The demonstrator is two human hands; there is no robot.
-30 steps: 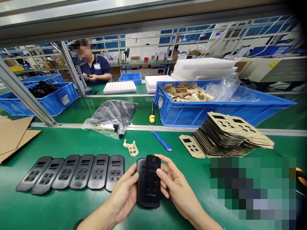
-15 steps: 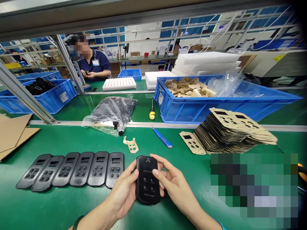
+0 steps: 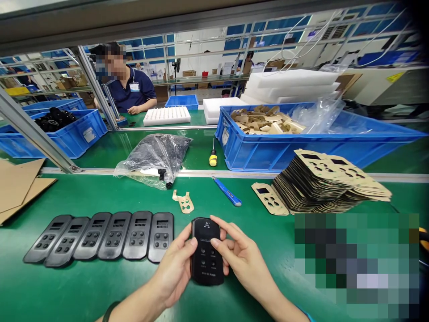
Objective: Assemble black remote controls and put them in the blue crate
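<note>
The left-hand grip (image 3: 176, 264) is closed around the left edge of a black panel (image 3: 207, 263), thumb at its rim; the right-hand grip (image 3: 241, 252) pinches the same panel, thumb on the front face, fingers along the right side. The panel is between the two, upright above the bench (image 3: 254, 304).

The step in hand looks like seating a glossy printed front on the panel. To do it well, I would match the outline and button openings first, press lightly from one end, then smooth toward the other, keeping skin off any sticky back. A crooked start would probably be hard to undo.

The front bears a small mark near the top, captions by the buttons and a line of print at the bottom, all too small to read.

From the panel, at 11 o'clock lies a cut-out tan sheet (image 3: 185, 204); at 9, a row of six bare panels (image 3: 115, 237); at 1, a blue knife (image 3: 227, 192), its lettering unreadable; at 2, a stack of tan-backed sheets (image 3: 321, 188). Farther out at 1 to 2, a blue bin (image 3: 254, 152) has a white label (image 3: 225, 136), also unreadable.
</note>
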